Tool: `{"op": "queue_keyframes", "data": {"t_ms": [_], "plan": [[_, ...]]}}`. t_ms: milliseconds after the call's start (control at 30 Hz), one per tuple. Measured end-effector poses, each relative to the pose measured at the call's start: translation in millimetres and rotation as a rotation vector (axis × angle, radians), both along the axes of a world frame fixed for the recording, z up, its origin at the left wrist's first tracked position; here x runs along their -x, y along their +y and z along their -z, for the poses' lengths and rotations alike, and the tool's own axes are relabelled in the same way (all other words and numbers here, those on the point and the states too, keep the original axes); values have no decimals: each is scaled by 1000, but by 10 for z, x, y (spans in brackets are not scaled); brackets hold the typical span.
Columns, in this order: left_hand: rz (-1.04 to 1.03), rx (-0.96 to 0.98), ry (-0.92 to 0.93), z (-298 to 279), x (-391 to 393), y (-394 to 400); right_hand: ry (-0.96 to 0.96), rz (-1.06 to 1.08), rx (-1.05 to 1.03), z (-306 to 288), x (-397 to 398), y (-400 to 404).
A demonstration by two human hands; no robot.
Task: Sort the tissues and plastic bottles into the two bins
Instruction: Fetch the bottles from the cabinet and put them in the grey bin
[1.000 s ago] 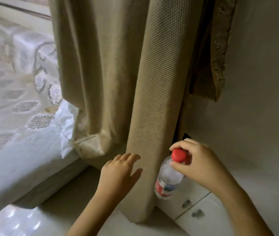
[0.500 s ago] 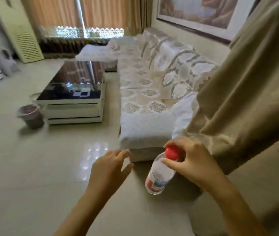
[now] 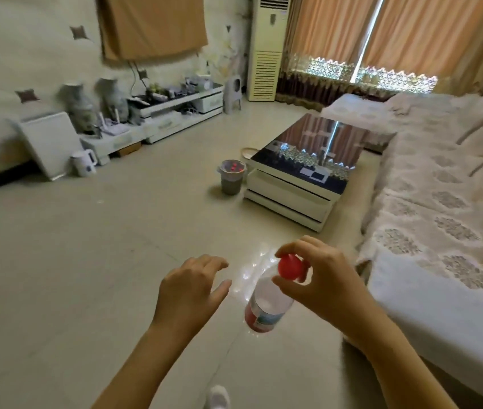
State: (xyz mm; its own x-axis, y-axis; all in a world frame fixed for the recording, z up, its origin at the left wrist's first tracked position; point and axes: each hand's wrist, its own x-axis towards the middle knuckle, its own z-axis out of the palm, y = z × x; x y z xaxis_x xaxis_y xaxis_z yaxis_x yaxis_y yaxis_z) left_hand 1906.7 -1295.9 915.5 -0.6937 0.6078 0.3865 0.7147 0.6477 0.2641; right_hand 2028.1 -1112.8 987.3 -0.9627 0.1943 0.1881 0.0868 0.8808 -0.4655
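My right hand (image 3: 320,278) pinches the red cap of a clear plastic bottle (image 3: 265,302) with a red and blue label, which hangs in the air above the floor. To the left of the bottle my left hand (image 3: 188,289) hovers with relaxed fingers and holds nothing. Farther ahead a grey bin (image 3: 232,177) with a bag liner stands on the floor by the corner of the coffee table; red caps show inside it. Just behind it lies a light round rim (image 3: 247,152), partly hidden by the table.
A glass-topped white coffee table (image 3: 305,172) stands ahead on the right, a covered sofa (image 3: 447,208) runs along the right side. A low TV cabinet (image 3: 157,119), a kettle (image 3: 84,162) and a white board line the left wall. Tiled floor (image 3: 86,246) lies between.
The view has swung left from the curtain and sofa end to the whole room. My right hand still carries the bottle by its cap and my left hand stays beside it.
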Motion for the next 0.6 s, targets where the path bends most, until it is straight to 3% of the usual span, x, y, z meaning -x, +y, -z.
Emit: {"op": "queue_keyframes", "data": {"t_ms": [600], "plan": [[-243,39,-13,39,2901,-70,-42,-236,11,153,3406,148]]}}
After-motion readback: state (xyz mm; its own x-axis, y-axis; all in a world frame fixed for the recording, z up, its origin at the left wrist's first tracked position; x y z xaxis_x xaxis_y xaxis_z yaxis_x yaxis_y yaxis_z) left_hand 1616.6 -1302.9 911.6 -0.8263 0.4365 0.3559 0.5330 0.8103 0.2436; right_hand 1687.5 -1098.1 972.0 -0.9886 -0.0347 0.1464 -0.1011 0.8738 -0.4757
